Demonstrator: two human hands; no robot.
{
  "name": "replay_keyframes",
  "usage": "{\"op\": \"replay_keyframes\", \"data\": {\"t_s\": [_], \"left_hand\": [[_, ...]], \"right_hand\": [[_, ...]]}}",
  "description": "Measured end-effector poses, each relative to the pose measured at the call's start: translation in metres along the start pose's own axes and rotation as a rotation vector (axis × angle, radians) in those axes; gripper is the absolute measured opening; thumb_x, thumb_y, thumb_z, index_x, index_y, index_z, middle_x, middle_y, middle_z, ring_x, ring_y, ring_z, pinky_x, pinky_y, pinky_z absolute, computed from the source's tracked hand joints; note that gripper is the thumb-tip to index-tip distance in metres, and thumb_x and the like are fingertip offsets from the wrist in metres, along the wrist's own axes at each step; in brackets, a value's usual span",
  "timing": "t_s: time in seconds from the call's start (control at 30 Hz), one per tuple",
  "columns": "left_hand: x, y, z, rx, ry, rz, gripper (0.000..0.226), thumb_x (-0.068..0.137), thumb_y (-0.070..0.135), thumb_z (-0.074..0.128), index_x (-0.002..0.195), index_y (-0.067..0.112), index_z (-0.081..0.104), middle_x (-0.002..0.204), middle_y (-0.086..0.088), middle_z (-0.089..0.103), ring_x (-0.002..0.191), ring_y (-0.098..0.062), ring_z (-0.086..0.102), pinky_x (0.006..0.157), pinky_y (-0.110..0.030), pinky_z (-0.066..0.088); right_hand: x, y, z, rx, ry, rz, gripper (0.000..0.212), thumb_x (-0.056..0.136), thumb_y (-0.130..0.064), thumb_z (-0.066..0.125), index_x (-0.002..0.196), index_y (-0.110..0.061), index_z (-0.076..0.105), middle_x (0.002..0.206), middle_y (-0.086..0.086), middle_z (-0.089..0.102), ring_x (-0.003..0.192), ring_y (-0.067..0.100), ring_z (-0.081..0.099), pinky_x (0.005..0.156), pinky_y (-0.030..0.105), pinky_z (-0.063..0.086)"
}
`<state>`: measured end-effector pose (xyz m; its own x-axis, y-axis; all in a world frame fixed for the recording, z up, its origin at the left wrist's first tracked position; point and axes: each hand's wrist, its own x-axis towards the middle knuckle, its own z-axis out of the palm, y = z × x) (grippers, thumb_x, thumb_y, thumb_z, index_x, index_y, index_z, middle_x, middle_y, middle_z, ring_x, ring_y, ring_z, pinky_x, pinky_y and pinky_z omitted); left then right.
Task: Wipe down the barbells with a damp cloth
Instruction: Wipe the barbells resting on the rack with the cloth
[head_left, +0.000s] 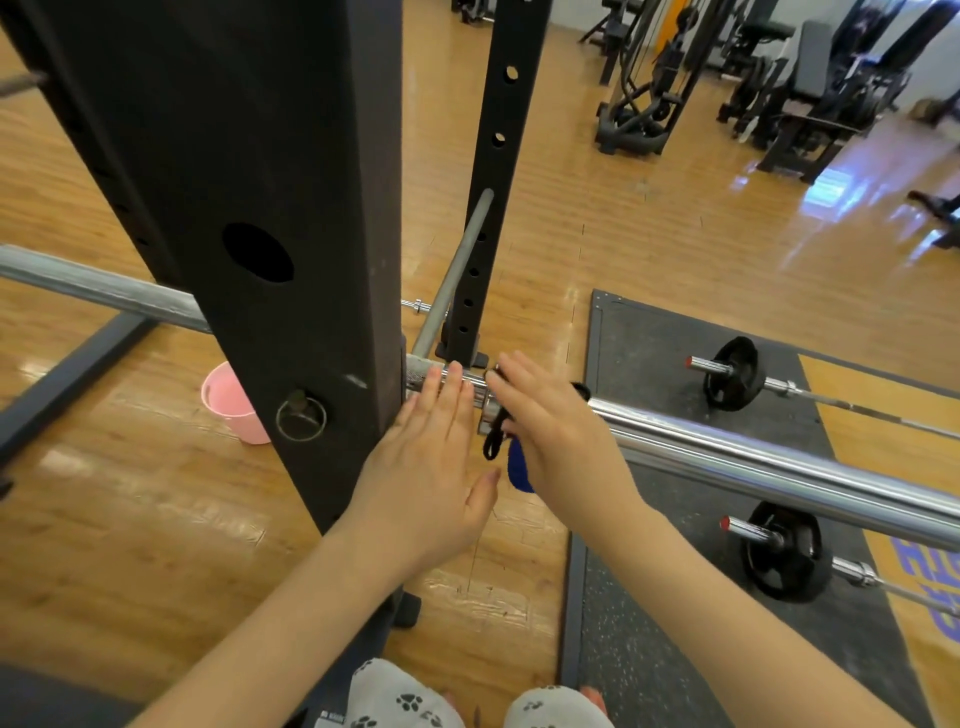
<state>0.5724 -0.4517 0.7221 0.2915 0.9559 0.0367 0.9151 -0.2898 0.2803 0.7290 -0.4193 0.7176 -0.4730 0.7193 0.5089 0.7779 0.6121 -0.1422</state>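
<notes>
Two hands mid-frame | left hand (431, 457) flat, fingers straight on barbell (727, 452) | right hand (550, 431) grasping blue cloth (519, 470) | wood floor (675, 218), gym machines (779, 78) upper right, pink bucket (231, 405) left

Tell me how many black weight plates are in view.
2. One weight plate sits on the far barbell on the mat; the other weight plate sits on the nearer floor barbell. More may be hidden among the distant machines.

A gym: a black power rack upright (249, 208) stands at 11 o'clock, weight machines (753, 78) crowd 1 o'clock, and plate-loaded barbells (748, 374) lie on rubber mats (649, 338) at 3 o'clock, over a wooden floor (623, 218).
</notes>
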Motion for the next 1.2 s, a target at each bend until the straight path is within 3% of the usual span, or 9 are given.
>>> {"op": "replay_keyframes", "data": {"t_s": [0.1,0.27,0.37,0.43,0.53,0.67,0.8,1.03,1.2], "left_hand": [[0.0,-0.002,0.002,0.011,0.001,-0.003,0.074,0.083,0.057,0.003,0.139,0.018,-0.026,0.154,-0.002,-0.028,0.139,-0.014,-0.029,0.109,-0.026,-0.017],[0.0,0.0,0.002,0.006,0.033,-0.007,0.078,0.073,0.059,-0.011,0.138,0.017,-0.025,0.149,0.0,-0.03,0.139,-0.013,-0.027,0.109,-0.025,-0.016],[0.0,0.002,0.002,-0.011,0.058,-0.007,0.077,0.072,0.056,-0.012,0.138,0.018,-0.021,0.151,0.0,-0.024,0.138,-0.011,-0.026,0.106,-0.024,-0.019],[-0.001,0.002,0.004,-0.046,0.101,-0.011,0.075,0.077,0.056,-0.007,0.14,0.017,-0.015,0.155,-0.003,-0.015,0.139,-0.011,-0.019,0.108,-0.024,-0.015],[0.002,0.003,0.007,-0.014,0.197,0.049,0.071,0.09,0.05,0.014,0.146,0.007,0.009,0.155,-0.01,0.009,0.143,-0.02,0.008,0.112,-0.037,0.005],[0.006,0.01,0.014,0.004,0.229,0.113,0.067,0.094,0.044,0.025,0.145,0.002,0.024,0.152,-0.016,0.028,0.141,-0.026,0.025,0.11,-0.044,0.02],[0.004,0.01,0.015,0.042,0.248,0.091,0.065,0.094,0.041,0.028,0.144,-0.001,0.032,0.15,-0.018,0.034,0.139,-0.029,0.031,0.108,-0.047,0.022],[-0.004,-0.001,0.017,0.074,0.254,0.055,0.065,0.093,0.039,0.029,0.144,-0.001,0.033,0.15,-0.018,0.035,0.14,-0.029,0.03,0.109,-0.045,0.025],[-0.003,0.001,0.017,0.039,0.3,0.068,0.063,0.093,0.037,0.03,0.143,-0.002,0.035,0.15,-0.019,0.035,0.14,-0.029,0.03,0.109,-0.047,0.023]], "right_hand": [[-0.024,0.0,-0.001,-0.025,-0.104,-0.083,0.062,0.065,0.011,0.078,0.123,-0.002,0.06,0.135,0.015,0.053,0.13,0.029,0.044,0.107,0.043,0.034],[-0.001,-0.007,0.0,0.047,0.049,0.12,0.058,0.068,0.013,0.075,0.123,0.001,0.059,0.13,0.019,0.057,0.125,0.032,0.049,0.104,0.047,0.032],[0.001,-0.007,0.004,0.028,-0.007,0.022,0.061,0.066,0.014,0.076,0.123,0.001,0.059,0.129,0.019,0.057,0.124,0.033,0.05,0.104,0.046,0.034],[-0.009,0.001,0.001,0.008,-0.064,-0.045,0.064,0.064,0.014,0.076,0.124,-0.001,0.059,0.132,0.017,0.056,0.126,0.032,0.049,0.106,0.044,0.034],[-0.012,0.017,-0.011,-0.005,0.054,0.094,0.052,0.067,0.013,0.073,0.116,0.0,0.064,0.122,0.017,0.063,0.113,0.032,0.06,0.098,0.041,0.043],[0.003,0.02,-0.015,-0.02,0.114,0.191,0.035,0.084,-0.008,0.056,0.118,0.0,0.062,0.125,0.018,0.06,0.116,0.033,0.057,0.099,0.038,0.038],[-0.011,0.01,-0.013,-0.018,-0.056,0.362,0.056,0.087,-0.04,0.05,0.13,-0.006,0.052,0.137,0.011,0.051,0.131,0.027,0.043,0.112,0.041,0.03],[-0.033,0.019,-0.017,-0.16,0.041,0.385,0.052,0.076,-0.006,0.074,0.124,0.001,0.057,0.125,0.017,0.06,0.124,0.036,0.049,0.106,0.047,0.024],[-0.015,0.002,0.0,0.062,0.209,0.175,0.039,0.086,-0.013,0.052,0.123,-0.001,0.054,0.12,0.016,0.061,0.118,0.023,0.048,0.103,0.037,0.041]]}}
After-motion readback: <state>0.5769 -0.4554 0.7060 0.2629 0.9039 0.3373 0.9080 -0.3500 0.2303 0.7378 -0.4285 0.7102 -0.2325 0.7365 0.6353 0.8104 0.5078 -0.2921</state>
